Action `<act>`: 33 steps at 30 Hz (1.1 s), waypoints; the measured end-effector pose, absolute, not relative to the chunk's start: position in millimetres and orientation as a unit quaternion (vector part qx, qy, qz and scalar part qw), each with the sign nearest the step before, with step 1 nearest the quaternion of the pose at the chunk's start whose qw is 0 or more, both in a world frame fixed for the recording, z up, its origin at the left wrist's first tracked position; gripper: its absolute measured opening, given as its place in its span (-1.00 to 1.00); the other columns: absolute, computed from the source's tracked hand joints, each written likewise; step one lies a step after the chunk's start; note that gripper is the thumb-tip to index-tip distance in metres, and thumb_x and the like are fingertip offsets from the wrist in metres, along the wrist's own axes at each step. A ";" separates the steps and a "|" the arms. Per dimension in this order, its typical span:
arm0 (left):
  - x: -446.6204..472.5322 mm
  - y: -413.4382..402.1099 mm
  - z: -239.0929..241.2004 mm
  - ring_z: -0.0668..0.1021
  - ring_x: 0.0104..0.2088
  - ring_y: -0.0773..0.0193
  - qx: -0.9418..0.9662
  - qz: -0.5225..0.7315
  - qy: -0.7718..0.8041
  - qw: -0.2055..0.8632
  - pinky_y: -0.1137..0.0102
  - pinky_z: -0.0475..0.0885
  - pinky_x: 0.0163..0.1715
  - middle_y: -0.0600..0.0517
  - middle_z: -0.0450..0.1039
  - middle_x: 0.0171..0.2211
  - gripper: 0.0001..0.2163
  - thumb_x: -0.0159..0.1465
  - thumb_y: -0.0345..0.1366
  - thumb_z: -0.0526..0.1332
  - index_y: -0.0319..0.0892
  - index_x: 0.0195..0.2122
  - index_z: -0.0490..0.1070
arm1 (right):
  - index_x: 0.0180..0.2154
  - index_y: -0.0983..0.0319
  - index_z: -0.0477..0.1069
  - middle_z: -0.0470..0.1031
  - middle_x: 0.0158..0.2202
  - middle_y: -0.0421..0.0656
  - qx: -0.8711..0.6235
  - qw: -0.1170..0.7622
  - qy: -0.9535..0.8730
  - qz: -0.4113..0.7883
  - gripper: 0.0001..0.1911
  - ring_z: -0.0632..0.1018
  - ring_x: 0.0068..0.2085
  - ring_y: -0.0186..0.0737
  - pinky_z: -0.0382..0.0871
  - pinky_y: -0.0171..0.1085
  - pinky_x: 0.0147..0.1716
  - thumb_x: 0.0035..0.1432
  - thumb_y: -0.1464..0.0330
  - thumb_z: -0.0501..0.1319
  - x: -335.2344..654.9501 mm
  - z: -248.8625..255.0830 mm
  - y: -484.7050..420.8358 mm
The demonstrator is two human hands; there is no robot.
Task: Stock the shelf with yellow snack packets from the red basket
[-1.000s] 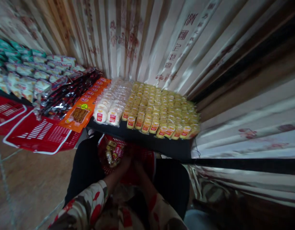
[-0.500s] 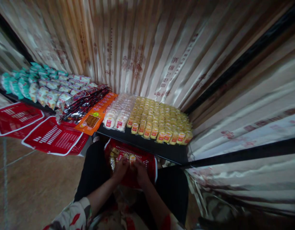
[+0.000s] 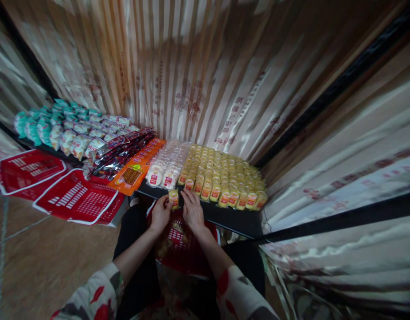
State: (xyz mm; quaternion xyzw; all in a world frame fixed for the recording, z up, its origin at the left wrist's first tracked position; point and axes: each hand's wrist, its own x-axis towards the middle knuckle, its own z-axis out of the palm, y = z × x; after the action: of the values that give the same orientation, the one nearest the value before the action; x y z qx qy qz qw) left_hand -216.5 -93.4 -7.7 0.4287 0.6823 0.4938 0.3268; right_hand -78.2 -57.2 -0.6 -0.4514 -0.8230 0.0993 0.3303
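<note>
Left hand (image 3: 161, 214) pinches a yellow packet (image 3: 174, 198) just below and left of frame center, between both hands; right hand (image 3: 193, 211) is slightly apart, its grip unclear.

The single camera sits on the person's head, looking forward and down from close above: forearms (image 3: 138, 249) and the red basket (image 3: 193, 260) near, yellow packets (image 3: 221, 178) farther, the pleated curtain (image 3: 208, 66) far, floor (image 3: 54, 262) at left.
</note>
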 end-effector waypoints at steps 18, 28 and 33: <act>-188.7 -19.5 19.9 0.43 -0.03 0.14 0.535 0.316 0.770 0.145 0.31 0.35 -0.08 -0.14 0.37 -0.06 -0.70 0.29 -0.29 0.03 -0.19 0.02 0.31 | 0.20 0.29 0.13 0.26 0.16 -0.09 -0.448 0.311 -0.838 0.018 -0.32 0.17 0.17 -0.12 0.24 -0.07 0.13 0.00 0.65 -0.07 -60.2 -28.9 -29.2; -190.2 -13.6 12.6 0.41 -0.01 0.19 0.550 0.370 0.741 0.107 0.33 0.32 -0.03 -0.10 0.39 -0.07 -0.70 0.28 -0.33 0.02 -0.21 0.03 0.25 | 0.20 0.28 0.14 0.29 0.15 -0.09 -0.441 0.327 -0.836 0.018 -0.34 0.20 0.16 -0.11 0.24 -0.05 0.13 0.02 0.63 -0.06 -60.9 -28.6 -29.2; -190.8 -11.6 16.1 0.42 -0.02 0.18 0.554 0.361 0.743 0.105 0.37 0.36 -0.08 -0.10 0.33 -0.03 -0.66 0.31 -0.28 -0.04 -0.16 0.10 0.22 | 0.19 0.25 0.17 0.31 0.13 -0.09 -0.447 0.336 -0.829 0.009 -0.34 0.21 0.17 -0.14 0.24 -0.07 0.13 0.03 0.63 -0.07 -62.6 -29.9 -29.4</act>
State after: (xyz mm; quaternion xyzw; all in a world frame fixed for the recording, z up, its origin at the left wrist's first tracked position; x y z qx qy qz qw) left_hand -190.8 -11.6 16.1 0.5541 0.7427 0.3610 0.1053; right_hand -62.6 -29.4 -29.9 -0.4474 -0.8289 0.0086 0.3358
